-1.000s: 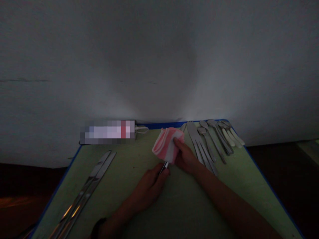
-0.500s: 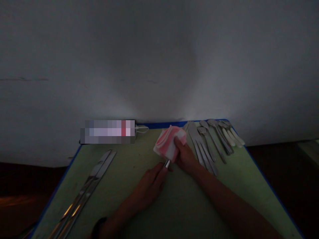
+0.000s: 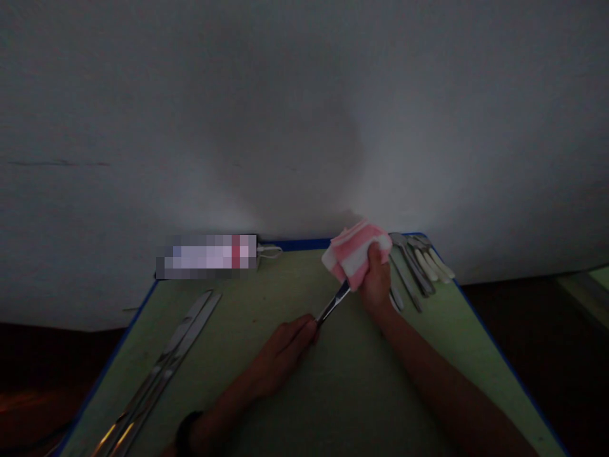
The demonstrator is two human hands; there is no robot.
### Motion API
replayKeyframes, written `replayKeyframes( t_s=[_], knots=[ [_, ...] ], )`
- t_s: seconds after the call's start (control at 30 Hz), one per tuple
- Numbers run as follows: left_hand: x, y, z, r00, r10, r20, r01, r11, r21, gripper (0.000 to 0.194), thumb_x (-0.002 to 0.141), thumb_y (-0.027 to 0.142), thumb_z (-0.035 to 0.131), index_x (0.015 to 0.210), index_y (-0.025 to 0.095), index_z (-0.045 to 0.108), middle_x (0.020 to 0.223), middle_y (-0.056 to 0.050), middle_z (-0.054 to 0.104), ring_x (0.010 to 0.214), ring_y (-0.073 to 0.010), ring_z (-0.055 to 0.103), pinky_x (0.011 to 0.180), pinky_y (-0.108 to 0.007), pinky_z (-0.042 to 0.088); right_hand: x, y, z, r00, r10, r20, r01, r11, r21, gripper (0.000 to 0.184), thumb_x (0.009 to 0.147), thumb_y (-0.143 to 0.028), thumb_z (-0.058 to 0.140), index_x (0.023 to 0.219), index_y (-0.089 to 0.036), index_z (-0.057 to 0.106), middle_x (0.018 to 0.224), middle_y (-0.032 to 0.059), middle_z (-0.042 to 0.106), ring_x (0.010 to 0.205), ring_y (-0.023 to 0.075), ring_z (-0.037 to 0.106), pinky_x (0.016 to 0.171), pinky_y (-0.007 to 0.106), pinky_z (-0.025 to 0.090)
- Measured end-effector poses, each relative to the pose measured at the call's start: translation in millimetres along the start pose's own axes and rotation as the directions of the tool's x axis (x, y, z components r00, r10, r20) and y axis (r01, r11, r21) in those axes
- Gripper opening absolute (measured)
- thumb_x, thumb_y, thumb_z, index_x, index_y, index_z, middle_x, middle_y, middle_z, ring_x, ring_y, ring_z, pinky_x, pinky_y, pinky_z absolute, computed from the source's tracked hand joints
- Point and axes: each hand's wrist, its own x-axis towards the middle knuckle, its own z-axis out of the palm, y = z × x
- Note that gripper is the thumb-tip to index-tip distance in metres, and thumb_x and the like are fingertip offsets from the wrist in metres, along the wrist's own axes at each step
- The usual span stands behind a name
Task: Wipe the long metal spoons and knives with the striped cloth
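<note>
My left hand (image 3: 280, 354) is closed on the handle end of a metal piece of cutlery (image 3: 333, 303), which slants up to the right over the green table (image 3: 342, 393). My right hand (image 3: 377, 282) grips a pink and white cloth (image 3: 354, 252) wrapped round the far end of that cutlery, near the table's back edge. The wrapped tip is hidden by the cloth.
Several spoons and forks (image 3: 419, 263) lie at the back right, partly behind my right hand. Two or three knives (image 3: 166, 362) lie in a row at the left. A blurred box (image 3: 207, 256) with a white cable sits at the back by the grey wall. A dark band is on my left wrist.
My right hand has slid the cloth up and to the right along the cutlery, baring more of its shaft. My left hand has kept its hold on the handle.
</note>
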Motion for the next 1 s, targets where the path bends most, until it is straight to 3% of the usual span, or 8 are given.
replayKeyframes(
  t_s=[0.1, 0.17, 0.37, 0.53, 0.63, 0.83, 0.93, 1.0],
  knots=[
    [-0.4, 3.5, -1.4, 1.000, 0.019, 0.021, -0.019, 1.000, 0.012, 0.042, 0.092, 0.045, 0.028, 0.070, 0.019, 0.052, 0.067, 0.001, 0.052, 0.064, -0.0141, 0.049, 0.062, -0.024, 0.039, -11.4, 1.6, 7.3, 0.987, -0.055, -0.148, 0.042, 0.995, -0.089, 0.042, 0.077, -0.059, 0.047, 0.072, -0.019, 0.059, 0.055, -0.0017, 0.057, 0.054, 0.0141, 0.049, 0.054, 0.027, 0.039],
    [-1.9, 2.6, -0.3, 0.999, 0.047, -0.004, -0.047, 0.999, 0.011, 0.041, 0.093, 0.042, 0.029, 0.069, 0.018, 0.052, 0.068, 0.000, 0.052, 0.066, -0.0146, 0.050, 0.065, -0.025, 0.040, -26.5, 5.1, 13.4, 0.991, -0.027, -0.130, 0.003, 0.983, -0.184, 0.046, 0.077, -0.062, 0.044, 0.064, -0.020, 0.058, 0.053, -0.0006, 0.056, 0.052, 0.0149, 0.049, 0.052, 0.028, 0.038],
    [-1.8, -6.0, -2.0, 0.979, 0.114, -0.169, -0.118, 0.993, -0.012, 0.033, 0.089, 0.038, 0.037, 0.075, 0.017, 0.058, 0.067, -0.001, 0.055, 0.061, -0.0141, 0.049, 0.059, -0.025, 0.040, -64.7, -3.2, 22.2, 0.977, 0.024, 0.213, 0.057, 0.929, -0.366, 0.053, 0.078, -0.065, 0.039, 0.050, -0.021, 0.045, 0.044, -0.0003, 0.044, 0.044, 0.0127, 0.039, 0.042, 0.028, 0.027],
    [-0.4, 23.7, -32.6, 0.992, 0.104, -0.066, -0.119, 0.953, -0.280, 0.032, 0.090, 0.038, 0.036, 0.109, 0.018, 0.053, 0.051, 0.008, 0.037, 0.037, -0.0071, 0.030, 0.037, -0.018, 0.025, -44.5, -52.9, 31.5, 0.970, -0.173, 0.171, 0.222, 0.917, -0.333, 0.051, 0.080, -0.061, 0.039, 0.052, -0.019, 0.043, 0.042, -0.0038, 0.035, 0.042, 0.0095, 0.030, 0.041, 0.026, 0.022],
    [-1.4, 54.1, -58.1, 0.984, 0.176, -0.021, -0.175, 0.950, -0.258, 0.035, 0.091, 0.038, 0.040, 0.119, 0.019, 0.044, 0.063, 0.005, 0.045, 0.045, -0.0079, 0.041, 0.038, -0.017, 0.028, -24.6, -80.1, 39.8, 0.961, -0.245, 0.131, 0.271, 0.929, -0.253, 0.048, 0.077, -0.061, 0.045, 0.055, -0.018, 0.047, 0.044, -0.0042, 0.037, 0.044, 0.0090, 0.032, 0.042, 0.024, 0.024],
    [-2.8, 69.5, -82.5, 0.967, 0.158, -0.199, -0.146, 0.987, 0.073, 0.029, 0.091, 0.035, 0.043, 0.114, 0.020, 0.051, 0.070, 0.003, 0.055, 0.054, -0.0092, 0.049, 0.046, -0.019, 0.041, -7.5, -82.3, 40.8, 0.969, -0.083, 0.233, 0.089, 0.996, -0.015, 0.044, 0.071, -0.057, 0.057, 0.079, -0.015, 0.062, 0.055, -0.0010, 0.056, 0.050, 0.0111, 0.046, 0.049, 0.023, 0.036],
    [-2.4, 64.3, -82.5, 0.973, 0.116, -0.201, -0.114, 0.993, 0.023, 0.031, 0.090, 0.033, 0.046, 0.117, 0.020, 0.051, 0.080, -0.001, 0.062, 0.055, -0.0093, 0.052, 0.047, -0.020, 0.044, -4.1, -75.3, 39.6, 0.981, -0.025, 0.190, 0.006, 0.995, 0.099, 0.044, 0.069, -0.056, 0.060, 0.084, -0.014, 0.063, 0.061, 0.0008, 0.061, 0.053, 0.0121, 0.051, 0.050, 0.024, 0.038],
    [-2.0, 65.5, -80.1, 0.987, 0.116, -0.114, -0.128, 0.987, -0.102, 0.029, 0.088, 0.030, 0.049, 0.115, 0.020, 0.054, 0.089, -0.004, 0.066, 0.063, -0.0115, 0.058, 0.050, -0.021, 0.048, -2.1, -74.0, 40.6, 0.991, -0.012, 0.134, -0.005, 0.992, 0.129, 0.045, 0.068, -0.056, 0.061, 0.084, -0.014, 0.063, 0.060, 0.0011, 0.061, 0.052, 0.0119, 0.051, 0.049, 0.023, 0.038]
  ],
)
